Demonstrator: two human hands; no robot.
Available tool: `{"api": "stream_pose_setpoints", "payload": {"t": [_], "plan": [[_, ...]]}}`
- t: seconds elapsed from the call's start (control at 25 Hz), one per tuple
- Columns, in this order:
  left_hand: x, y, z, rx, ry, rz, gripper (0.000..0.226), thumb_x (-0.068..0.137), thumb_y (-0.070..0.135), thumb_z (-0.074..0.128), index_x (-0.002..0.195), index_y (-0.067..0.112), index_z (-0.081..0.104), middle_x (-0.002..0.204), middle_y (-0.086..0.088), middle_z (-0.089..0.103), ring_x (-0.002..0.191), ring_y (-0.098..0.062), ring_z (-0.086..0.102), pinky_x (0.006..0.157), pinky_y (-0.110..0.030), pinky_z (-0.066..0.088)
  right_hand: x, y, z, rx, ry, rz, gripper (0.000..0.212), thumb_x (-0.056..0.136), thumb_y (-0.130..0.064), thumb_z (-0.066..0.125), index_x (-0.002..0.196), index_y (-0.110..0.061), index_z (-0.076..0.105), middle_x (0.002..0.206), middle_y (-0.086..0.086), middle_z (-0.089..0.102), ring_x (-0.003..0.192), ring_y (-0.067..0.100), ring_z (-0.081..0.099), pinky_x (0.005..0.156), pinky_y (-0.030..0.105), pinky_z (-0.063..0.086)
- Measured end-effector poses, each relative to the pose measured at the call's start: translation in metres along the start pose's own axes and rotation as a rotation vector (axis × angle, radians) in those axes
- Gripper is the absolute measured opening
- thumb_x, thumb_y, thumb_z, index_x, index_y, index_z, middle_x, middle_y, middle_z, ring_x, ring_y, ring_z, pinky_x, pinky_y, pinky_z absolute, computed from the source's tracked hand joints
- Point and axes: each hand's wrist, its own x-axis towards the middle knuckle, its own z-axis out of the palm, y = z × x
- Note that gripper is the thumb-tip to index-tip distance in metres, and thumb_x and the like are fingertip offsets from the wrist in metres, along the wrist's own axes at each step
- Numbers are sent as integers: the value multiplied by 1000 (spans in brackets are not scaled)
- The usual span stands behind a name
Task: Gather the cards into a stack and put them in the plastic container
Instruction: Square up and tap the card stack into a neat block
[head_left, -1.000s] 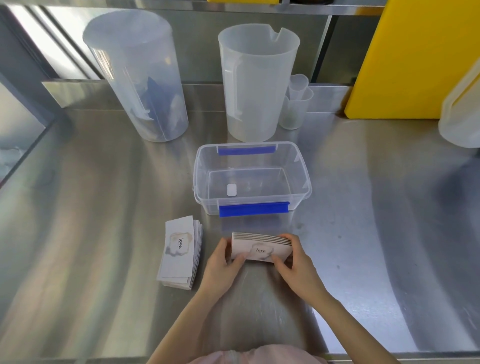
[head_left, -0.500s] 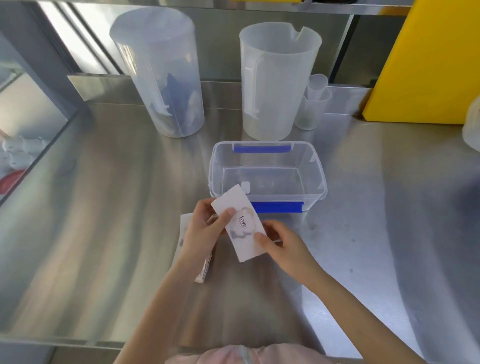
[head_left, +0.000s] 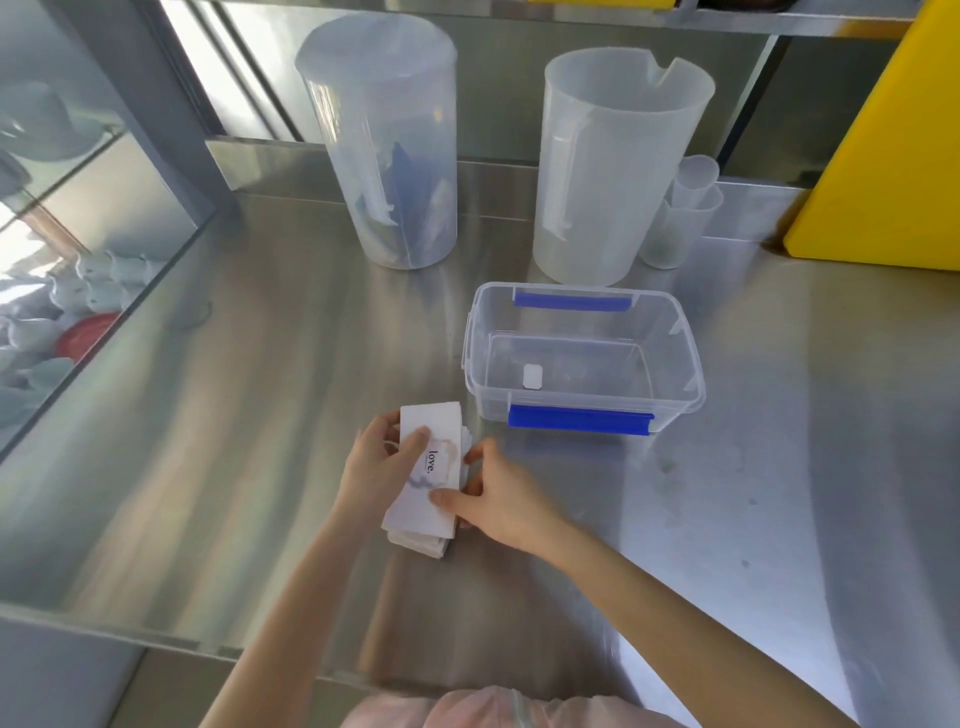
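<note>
A stack of white cards (head_left: 427, 478), the top one printed "love.", lies on the steel counter just left of the clear plastic container (head_left: 675, 400). My left hand (head_left: 379, 462) grips the stack's left side with the thumb on top. My right hand (head_left: 498, 493) holds its right edge with thumb and fingers. The container has blue clips front and back and stands open; only a small white tag shows on its floor. Lower cards in the stack stick out unevenly at the near end.
Two tall translucent jugs (head_left: 384, 156) (head_left: 613, 166) and small nested cups (head_left: 680, 218) stand behind the container. A yellow board (head_left: 893, 156) leans at the back right. The counter's left edge (head_left: 104, 332) drops to a lower area holding white items.
The cards I held upright in both hands have been carried left and laid on the other pile, making one stack. The camera view has shifted left.
</note>
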Motion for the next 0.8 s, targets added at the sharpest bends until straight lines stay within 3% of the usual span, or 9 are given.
{"api": "stream_pose_setpoints", "payload": {"t": [0.08,0.16,0.28,0.36,0.48,0.56,0.68,0.8], "plan": [[2,-7,-1,41,-35,2,28,86,21,55,112,9,55,86,-5,54,70,-16,53,64,-25,44,3,2,3,-101,0,23,54,77,-44,63,115,-12,41,110,10,64,100,29,62,85,45,51],[5,-15,0,69,-28,-15,29,85,21,57,112,9,54,85,-3,49,67,-13,50,62,-23,40,3,5,5,-177,4,38,54,77,-47,62,114,-12,43,112,10,63,102,29,60,83,42,51],[10,-24,0,82,23,-71,45,83,26,60,122,10,47,104,-11,47,83,-23,52,79,-34,45,5,9,6,-160,9,62,62,76,-50,62,120,-13,40,119,8,59,107,26,58,87,41,49],[12,-26,-1,83,15,-135,50,83,31,60,125,8,44,116,-13,51,100,-28,56,90,-39,46,8,7,5,1,-9,98,69,75,-47,65,127,-11,37,123,7,55,111,24,54,92,37,46],[15,-21,-5,147,-131,-266,46,83,43,55,107,3,58,103,-13,62,93,-28,59,80,-33,46,11,3,4,285,-70,118,51,80,-33,66,122,-10,49,121,5,61,102,17,56,93,30,45],[19,-16,-11,158,-226,-339,55,70,52,56,94,3,64,93,-13,63,84,-28,57,77,-29,44,12,3,3,357,-90,113,40,82,-23,66,118,-9,55,123,8,62,97,14,56,91,28,45],[21,-10,-19,110,-379,-378,45,69,49,58,86,7,66,89,-11,63,77,-23,52,70,-24,37,14,8,1,414,-122,115,41,82,-17,66,120,-6,54,125,9,61,98,12,54,88,23,43],[19,-8,-20,24,-453,-386,41,59,45,65,83,12,68,88,-6,70,82,-19,59,79,-25,40,16,17,-1,443,-147,106,46,80,-16,68,122,-7,53,128,8,60,105,13,56,97,25,44]]}}
